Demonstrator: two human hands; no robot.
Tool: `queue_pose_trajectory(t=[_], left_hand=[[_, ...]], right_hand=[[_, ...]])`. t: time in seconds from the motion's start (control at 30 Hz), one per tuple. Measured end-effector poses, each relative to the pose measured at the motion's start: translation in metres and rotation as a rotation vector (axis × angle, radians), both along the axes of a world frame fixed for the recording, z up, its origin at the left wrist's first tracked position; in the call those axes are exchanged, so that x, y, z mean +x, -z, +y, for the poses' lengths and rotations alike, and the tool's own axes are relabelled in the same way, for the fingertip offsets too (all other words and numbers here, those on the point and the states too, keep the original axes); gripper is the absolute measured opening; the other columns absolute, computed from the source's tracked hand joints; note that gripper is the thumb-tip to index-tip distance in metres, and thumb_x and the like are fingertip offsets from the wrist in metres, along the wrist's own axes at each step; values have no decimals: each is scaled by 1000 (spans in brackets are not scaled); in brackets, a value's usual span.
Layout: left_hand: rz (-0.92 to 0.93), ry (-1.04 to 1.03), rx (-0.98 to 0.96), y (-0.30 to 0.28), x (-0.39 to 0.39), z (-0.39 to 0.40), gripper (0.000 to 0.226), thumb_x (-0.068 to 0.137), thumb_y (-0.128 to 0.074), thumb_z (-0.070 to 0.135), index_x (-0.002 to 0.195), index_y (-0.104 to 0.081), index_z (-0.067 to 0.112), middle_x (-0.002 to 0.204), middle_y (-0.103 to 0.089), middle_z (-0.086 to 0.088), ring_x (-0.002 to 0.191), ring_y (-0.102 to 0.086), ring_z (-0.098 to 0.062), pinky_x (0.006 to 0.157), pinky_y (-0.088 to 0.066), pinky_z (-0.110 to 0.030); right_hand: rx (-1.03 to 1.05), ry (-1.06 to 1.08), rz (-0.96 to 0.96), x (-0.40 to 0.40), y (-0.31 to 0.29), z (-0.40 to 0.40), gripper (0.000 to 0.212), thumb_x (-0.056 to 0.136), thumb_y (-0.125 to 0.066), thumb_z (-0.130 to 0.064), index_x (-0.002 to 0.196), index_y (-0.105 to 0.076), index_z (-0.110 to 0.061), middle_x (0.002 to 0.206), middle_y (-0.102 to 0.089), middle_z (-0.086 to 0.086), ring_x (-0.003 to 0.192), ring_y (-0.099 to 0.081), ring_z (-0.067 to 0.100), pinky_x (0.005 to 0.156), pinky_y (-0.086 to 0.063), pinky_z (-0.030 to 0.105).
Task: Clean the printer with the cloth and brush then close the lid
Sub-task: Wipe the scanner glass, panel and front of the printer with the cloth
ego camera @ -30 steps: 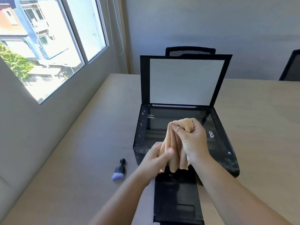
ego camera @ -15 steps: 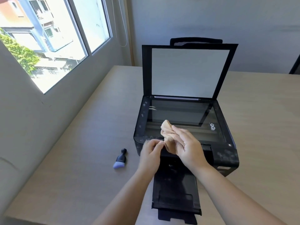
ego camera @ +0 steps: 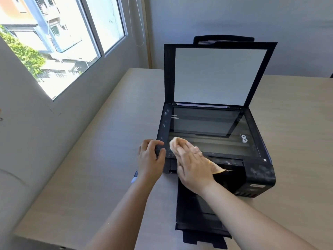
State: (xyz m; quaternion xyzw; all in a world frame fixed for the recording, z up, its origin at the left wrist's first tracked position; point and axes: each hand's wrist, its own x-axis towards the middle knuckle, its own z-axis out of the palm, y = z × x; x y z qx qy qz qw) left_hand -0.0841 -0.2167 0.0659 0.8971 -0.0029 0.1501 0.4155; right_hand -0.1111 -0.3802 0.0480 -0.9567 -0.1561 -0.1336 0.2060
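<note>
Now our right hand (ego camera: pixel 193 164) presses the cloth (ego camera: pixel 177 143) flat, fingers straight; our left hand (ego camera: pixel 149 158) grips the printer (ego camera: pixel 259 170), steadying it.

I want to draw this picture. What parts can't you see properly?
- Brush: head view, only a bluish tip shows; the left hand and its wrist cover the rest.
- Cloth: mostly under the right hand.
- Printer front: hidden behind both hands.
- Small white thing on the glass: too small to tell.
- Chair: blocked by the lid.
- Tray: partly covered by the right arm.
</note>
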Motion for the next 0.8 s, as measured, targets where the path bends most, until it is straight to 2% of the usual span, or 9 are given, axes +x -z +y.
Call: queue_pose_trajectory(t=[0.07,0.2,0.37,0.5,0.6,0.7,0.8], left_hand=[[-4,-10,-43,-1,5,4,14,92,-57,19,104,-63,23,107,-47,13,101,-41,-11,90,-37,-29],[33,-4,-84,-2,14,12,16,94,-51,21,107,-60,24,109,-47,12,108,-45,-16,93,-41,-36],[102,53,-125,1,28,24,18,95,-49,22,112,-57,24,113,-47,12,112,-47,-15,92,-40,-32],[261,112,-287,7,37,30,29,99,-44,30,128,-50,27,128,-47,9,117,-47,-6,94,-36,-25],[310,144,-385,9,43,27,39,102,-38,35,139,-45,24,137,-45,4,122,-43,-5,101,-32,-23],[326,159,-413,16,50,24,45,101,-36,41,139,-46,20,139,-47,1,127,-43,-8,111,-33,-32],[324,214,-447,19,57,23,52,93,-36,51,136,-50,26,135,-53,8,125,-48,-5,110,-37,-39]], right_hand=[[-27,-64,-60,6,2,20,53,93,-46,-29,144,-38,-16,150,-39,4,142,-29,22,116,-21,41],[-36,-141,-225,9,9,8,43,87,-60,-6,129,-59,-11,138,-54,6,131,-48,23,105,-42,40],[-9,-76,-327,-7,14,-52,35,88,-62,-2,122,-63,-3,132,-58,11,126,-52,26,98,-47,44],[58,80,-306,-3,21,-13,38,87,-58,-2,124,-62,-7,130,-60,11,122,-55,27,96,-46,48],[65,-2,-245,10,22,38,45,83,-60,-1,127,-60,-8,132,-58,11,125,-52,28,100,-43,47],[69,-75,-177,12,16,43,43,84,-60,-1,127,-60,-7,135,-57,9,128,-50,25,101,-43,45],[67,-68,-175,-9,11,-3,36,90,-49,-3,124,-62,-5,133,-57,8,129,-48,23,106,-40,41]])
